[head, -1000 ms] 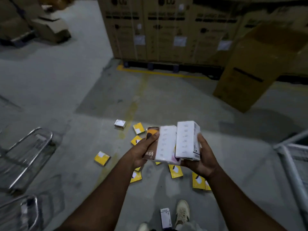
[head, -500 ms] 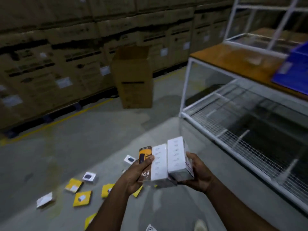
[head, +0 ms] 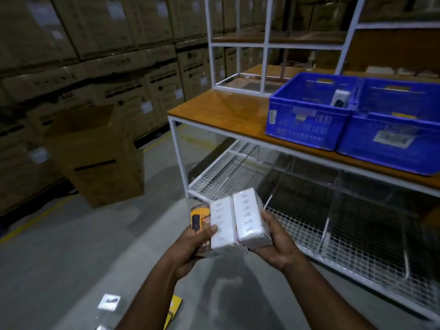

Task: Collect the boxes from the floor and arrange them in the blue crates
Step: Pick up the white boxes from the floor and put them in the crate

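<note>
- The person holds a row of small boxes [head: 228, 222] between both hands, low in the middle of the view, above the concrete floor [head: 71, 258].
- The left hand [head: 190, 244] curls around the row's left end; its thumb lies across the orange box [head: 198, 216] and reaches the first white box [head: 222, 222].
- The right hand [head: 276, 241] cups the right end from below, fingers bent around the second white box [head: 250, 217].
- Two blue crates [head: 307, 129] sit touching, side by side on the wooden shelf [head: 219, 110], up and to the right of the hands.
- The left crate has a white box [head: 340, 97] inside, by its right wall.
- On the floor at the bottom edge lie a white box [head: 109, 302] and a yellow box [head: 173, 306].
- A large open carton [head: 100, 160] stands at left.
</note>
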Tool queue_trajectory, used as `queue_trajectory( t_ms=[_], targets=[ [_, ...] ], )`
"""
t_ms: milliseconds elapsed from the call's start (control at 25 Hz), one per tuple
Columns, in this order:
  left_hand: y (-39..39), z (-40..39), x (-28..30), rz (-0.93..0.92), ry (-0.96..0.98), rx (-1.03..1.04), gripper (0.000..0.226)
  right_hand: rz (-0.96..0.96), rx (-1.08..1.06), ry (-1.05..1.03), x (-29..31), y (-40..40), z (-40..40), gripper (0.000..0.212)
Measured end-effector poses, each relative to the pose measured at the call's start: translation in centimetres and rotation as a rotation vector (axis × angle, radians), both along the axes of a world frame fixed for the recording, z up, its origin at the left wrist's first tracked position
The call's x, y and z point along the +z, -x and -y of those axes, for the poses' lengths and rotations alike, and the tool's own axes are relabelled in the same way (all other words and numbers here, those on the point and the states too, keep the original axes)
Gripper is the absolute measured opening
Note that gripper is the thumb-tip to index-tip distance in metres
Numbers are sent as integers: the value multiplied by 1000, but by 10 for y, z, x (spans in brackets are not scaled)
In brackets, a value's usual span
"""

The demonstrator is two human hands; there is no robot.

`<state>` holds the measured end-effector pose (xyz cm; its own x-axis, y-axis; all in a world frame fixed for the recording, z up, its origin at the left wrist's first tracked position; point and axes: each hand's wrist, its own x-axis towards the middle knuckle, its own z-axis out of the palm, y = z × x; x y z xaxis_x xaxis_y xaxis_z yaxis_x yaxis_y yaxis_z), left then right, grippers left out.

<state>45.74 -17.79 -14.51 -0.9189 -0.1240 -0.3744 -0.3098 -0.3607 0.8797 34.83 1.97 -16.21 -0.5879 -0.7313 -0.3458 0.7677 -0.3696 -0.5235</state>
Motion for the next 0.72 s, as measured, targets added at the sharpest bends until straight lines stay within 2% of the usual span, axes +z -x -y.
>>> queue_trajectory(
  t_ms=[200, 360, 440, 560, 720],
  targets=[
    [113, -51, 40, -191, -4, 25, 44, -60, -143, 77, 43, 95, -39, 87],
    [190, -70, 68, -185, 122, 8, 22, -106, -305, 94, 65, 153, -53, 58],
    [223, -68, 73, -180, 150, -5, 32, -163, -344, 78, 76, 178, -56, 55],
    [293, -64, 78, -244, 124, 25, 52, -233, -425, 57, 90, 232, -55, 61],
    [390, -56, 92, -333, 76, 30, 62, -304, -542, -5, 111, 312, -48, 66]
  ],
)
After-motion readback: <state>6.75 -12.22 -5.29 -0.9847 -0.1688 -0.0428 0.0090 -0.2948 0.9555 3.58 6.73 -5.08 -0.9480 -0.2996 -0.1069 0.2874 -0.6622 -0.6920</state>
